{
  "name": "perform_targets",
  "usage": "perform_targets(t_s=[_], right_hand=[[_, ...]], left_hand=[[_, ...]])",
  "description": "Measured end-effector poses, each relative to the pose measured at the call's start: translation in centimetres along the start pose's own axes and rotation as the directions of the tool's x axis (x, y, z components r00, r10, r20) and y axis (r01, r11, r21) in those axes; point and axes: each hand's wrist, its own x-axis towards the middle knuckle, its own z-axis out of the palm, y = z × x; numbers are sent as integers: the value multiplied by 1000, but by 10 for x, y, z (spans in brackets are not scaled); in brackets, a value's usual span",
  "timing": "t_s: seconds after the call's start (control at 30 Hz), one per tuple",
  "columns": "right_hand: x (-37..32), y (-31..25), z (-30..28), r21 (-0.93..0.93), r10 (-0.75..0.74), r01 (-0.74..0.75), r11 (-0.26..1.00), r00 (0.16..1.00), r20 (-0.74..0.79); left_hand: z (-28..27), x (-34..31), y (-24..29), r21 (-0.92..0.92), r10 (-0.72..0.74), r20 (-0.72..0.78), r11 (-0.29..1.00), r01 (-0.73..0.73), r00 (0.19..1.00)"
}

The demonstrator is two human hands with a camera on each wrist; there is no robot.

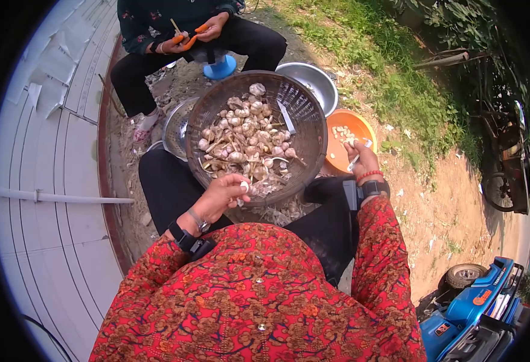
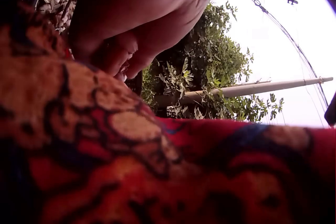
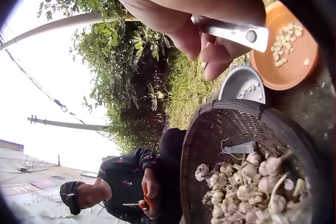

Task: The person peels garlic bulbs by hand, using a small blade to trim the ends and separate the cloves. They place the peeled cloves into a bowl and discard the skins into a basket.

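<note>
A dark woven basket (image 1: pixel 304 130) of garlic bulbs (image 1: pixel 241 142) sits on my lap. My left hand (image 1: pixel 232 192) hovers at the basket's near rim and pinches a pale garlic clove (image 1: pixel 244 186). My right hand (image 1: pixel 358 154) is out to the right, over an orange bowl (image 1: pixel 361 128) of peeled cloves, and grips a small knife (image 1: pixel 354 161). In the right wrist view the knife's metal handle (image 3: pixel 233 32) lies across my curled fingers (image 3: pixel 210 50), with the orange bowl (image 3: pixel 304 58) and the basket (image 3: pixel 210 134) beyond. The left wrist view shows only my hand (image 2: pixel 136 29) above my red sleeve (image 2: pixel 157 171).
A second person (image 1: pixel 180 27) sits on a blue stool (image 1: pixel 220 66) across from me, holding orange-handled tools. Metal bowls (image 1: pixel 316 81) stand behind and left of the basket. Garlic skins litter the dirt. A white tiled wall is at left, a blue vehicle (image 1: pixel 476 314) at lower right.
</note>
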Motion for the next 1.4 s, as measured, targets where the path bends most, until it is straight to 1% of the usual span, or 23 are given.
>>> perform_targets(t_s=[0.03, 0.13, 0.17, 0.2, 0.27, 0.3, 0.33, 0.4, 0.5, 0.6, 0.67, 0.7, 0.8, 0.83, 0.93, 0.97, 1.07, 1.17, 1.27, 1.4], right_hand=[[14, 0, -2, 56, 29, -26, 998, 997, -70], [25, -9, -12, 167, 27, -22, 986, 999, -27], [22, -12, -9, 159, 24, -14, 987, 998, -60], [14, -15, -7, 82, -8, 10, 997, 1000, -22], [-4, -18, -6, -71, -55, 59, 996, 997, 62], [-17, -20, 0, -188, -39, 58, 980, 994, 103], [-33, -20, 5, -281, -48, 94, 955, 985, 165], [-73, -22, 23, -469, -33, 174, 866, 955, 295], [-120, -7, 42, -504, 59, 263, 822, 842, 537], [-171, 6, 61, -632, 241, 410, 658, 680, 692], [-192, 17, 68, -639, 310, 528, 559, 582, 752], [-197, 25, 70, -650, 343, 525, 550, 567, 748], [-196, 54, 65, -551, 302, 591, 589, 472, 828], [-199, 60, 63, -532, 262, 582, 615, 485, 834], [-204, 76, 62, -514, 204, 716, 472, 478, 854], [-206, 81, 62, -490, 148, 755, 436, 477, 866], [-214, 86, 65, -450, 118, 819, 357, 438, 891], [-223, 83, 69, -468, 135, 857, 214, 448, 884], [-229, 83, 69, -455, 116, 868, 198, 440, 890], [-229, 86, 68, -452, 115, 848, 277, 438, 892]], left_hand=[[0, -1, 3, -4, 15, 2, 1000, -15, 1000], [-1, -9, 4, -26, 45, 1, 999, -45, 999], [-3, -9, 3, -42, 56, -2, 998, -56, 998], [-4, -8, 2, -59, 65, -4, 996, -65, 998], [-7, -4, -1, -158, 71, 17, 985, -67, 997], [-7, -2, -2, -182, 79, 45, 981, -69, 996], [-7, -2, -3, -206, 87, 70, 976, -71, 994], [-6, -2, -3, -265, 116, 121, 961, -80, 986], [-7, -1, -3, -310, 158, 183, 946, -95, 970], [-8, -2, -5, -322, 179, 224, 941, -101, 958], [-8, -5, -5, -327, 181, 240, 940, -96, 954], [-7, -7, -5, -327, 171, 234, 941, -88, 957], [-6, -12, -6, -319, 156, 215, 944, -82, 964], [-6, -13, -7, -311, 160, 210, 946, -90, 964], [-8, -12, -12, -280, 183, 210, 952, -120, 960], [-9, -11, -14, -268, 192, 215, 954, -132, 957], [-7, -12, -17, -248, 196, 231, 959, -137, 953], [-8, -11, -21, -187, 186, 249, 972, -141, 950], [-6, -18, -18, -140, 177, 222, 979, -149, 959], [-7, -23, -17, -130, 170, 216, 981, -144, 961]])
